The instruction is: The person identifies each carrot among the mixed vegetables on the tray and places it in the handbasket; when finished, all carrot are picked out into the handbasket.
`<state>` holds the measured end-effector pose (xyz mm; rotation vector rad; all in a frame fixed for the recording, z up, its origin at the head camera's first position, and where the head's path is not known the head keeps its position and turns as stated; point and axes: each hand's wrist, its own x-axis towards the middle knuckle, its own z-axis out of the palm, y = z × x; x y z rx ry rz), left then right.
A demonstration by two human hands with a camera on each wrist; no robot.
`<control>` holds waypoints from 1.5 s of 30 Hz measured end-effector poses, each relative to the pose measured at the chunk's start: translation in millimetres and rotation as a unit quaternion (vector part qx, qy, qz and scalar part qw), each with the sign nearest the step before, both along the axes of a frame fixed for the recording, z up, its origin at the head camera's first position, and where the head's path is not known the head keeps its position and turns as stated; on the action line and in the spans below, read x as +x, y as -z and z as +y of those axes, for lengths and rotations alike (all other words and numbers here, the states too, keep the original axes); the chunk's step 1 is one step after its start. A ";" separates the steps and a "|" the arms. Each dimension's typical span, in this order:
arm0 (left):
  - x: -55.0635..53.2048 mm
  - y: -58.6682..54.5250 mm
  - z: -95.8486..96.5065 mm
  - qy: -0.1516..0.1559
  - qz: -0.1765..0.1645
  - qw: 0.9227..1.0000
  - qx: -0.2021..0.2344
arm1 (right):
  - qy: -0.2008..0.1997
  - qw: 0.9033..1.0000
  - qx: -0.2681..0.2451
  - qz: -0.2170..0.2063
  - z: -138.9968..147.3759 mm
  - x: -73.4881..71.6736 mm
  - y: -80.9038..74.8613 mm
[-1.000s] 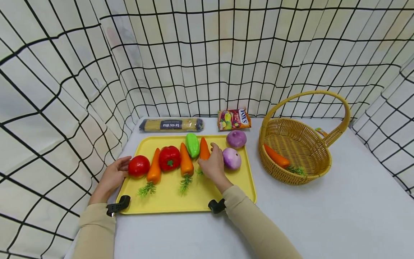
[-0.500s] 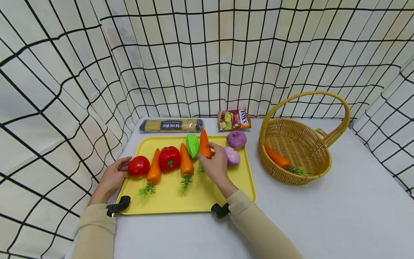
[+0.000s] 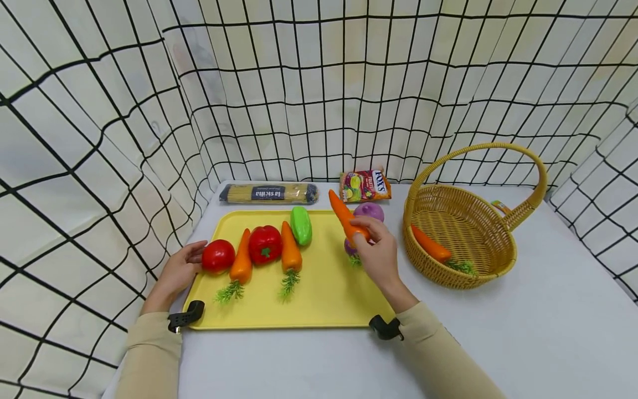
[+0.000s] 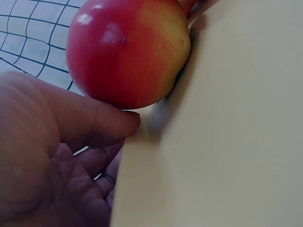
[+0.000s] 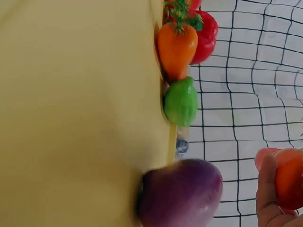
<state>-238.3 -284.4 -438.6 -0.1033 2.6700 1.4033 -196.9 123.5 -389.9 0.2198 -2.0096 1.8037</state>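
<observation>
My right hand (image 3: 381,252) holds an orange carrot (image 3: 341,212) above the right part of the yellow tray (image 3: 329,299), its tip pointing away to the upper left. In the right wrist view the carrot (image 5: 289,177) shows between the fingers at the right edge. Beneath that hand, one purple onion (image 3: 370,210) is partly covered and another mostly hidden. At the tray's left side my left hand (image 3: 180,269) grips the rim, thumb on the edge and fingers outside it. Right by the thumb sits a red apple (image 4: 128,52) with a yellow side.
On the tray also lie two carrots (image 3: 241,265), a red bell pepper (image 3: 265,244) and a green vegetable (image 3: 301,226). Behind stand a spaghetti pack (image 3: 269,193) and a candy bag (image 3: 365,185). To the right is a wicker basket (image 3: 458,277) with a tall handle and a carrot (image 3: 430,244) inside.
My right hand has lifted the carrot off its place beside the green vegetable and carried it to the right, over the onions. The left hand stays at the tray's edge.
</observation>
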 end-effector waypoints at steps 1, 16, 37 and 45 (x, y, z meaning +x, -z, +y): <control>0.4 -0.4 -0.2 0.000 0.000 1.000 0.000 | -0.003 1.000 -0.011 -0.008 5.5 3.0 -2.8; 2.0 2.2 -1.6 -0.006 -0.002 1.000 0.010 | 0.000 0.998 -0.055 0.041 69.3 24.6 -5.4; 1.6 4.3 -2.0 -0.006 0.003 1.000 0.003 | 0.105 0.989 0.019 0.105 145.6 38.4 -8.4; 0.3 3.4 -1.5 -0.010 -0.006 1.000 0.002 | 0.080 0.993 0.023 0.081 167.3 43.6 -7.1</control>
